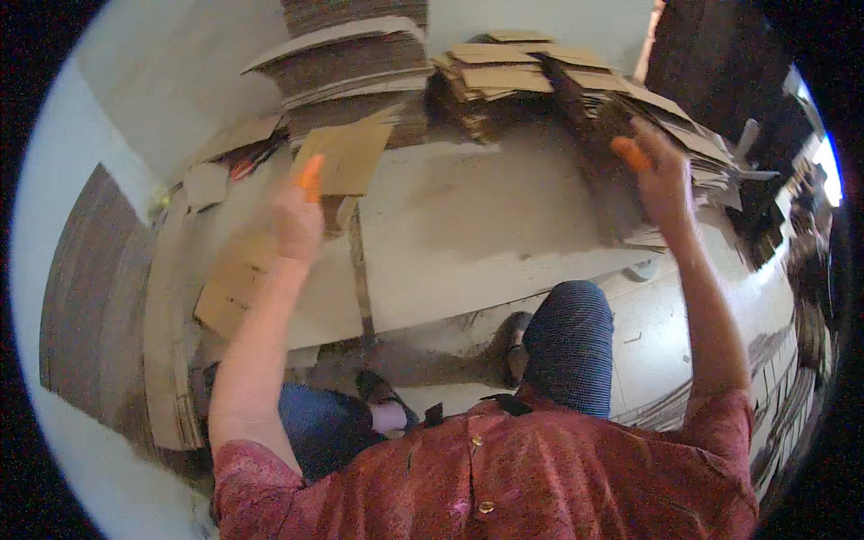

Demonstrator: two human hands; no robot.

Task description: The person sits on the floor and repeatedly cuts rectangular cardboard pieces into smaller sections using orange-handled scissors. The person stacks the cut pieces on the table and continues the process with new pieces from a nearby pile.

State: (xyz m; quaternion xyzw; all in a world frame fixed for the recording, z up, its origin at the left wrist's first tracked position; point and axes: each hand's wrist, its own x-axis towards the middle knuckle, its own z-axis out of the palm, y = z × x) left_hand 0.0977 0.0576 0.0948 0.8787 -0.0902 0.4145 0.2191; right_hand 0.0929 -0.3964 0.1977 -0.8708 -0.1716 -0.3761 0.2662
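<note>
My left hand [300,220] is raised over the left part of a pale low table [450,220]. It wears an orange finger cover and closes at the edge of a tan flat cardboard piece [346,155]; motion blur softens its fingers. My right hand [664,175], also with an orange cover on a digit, is at the table's right side. Its fingers curl at a dark brown cardboard piece [589,148], smeared by motion. Behind that piece lies a stack of flat cut cardboard [504,79]. Another tan cardboard piece [236,283] lies below my left hand.
More cardboard stacks [351,67] stand at the back. Tall cardboard sheets [99,306] lean at the left wall. A red-handled tool [243,168] lies at the table's back left. Bundled cardboard [783,378] stands on the floor at right. My knee [569,346] is close to the table's front edge.
</note>
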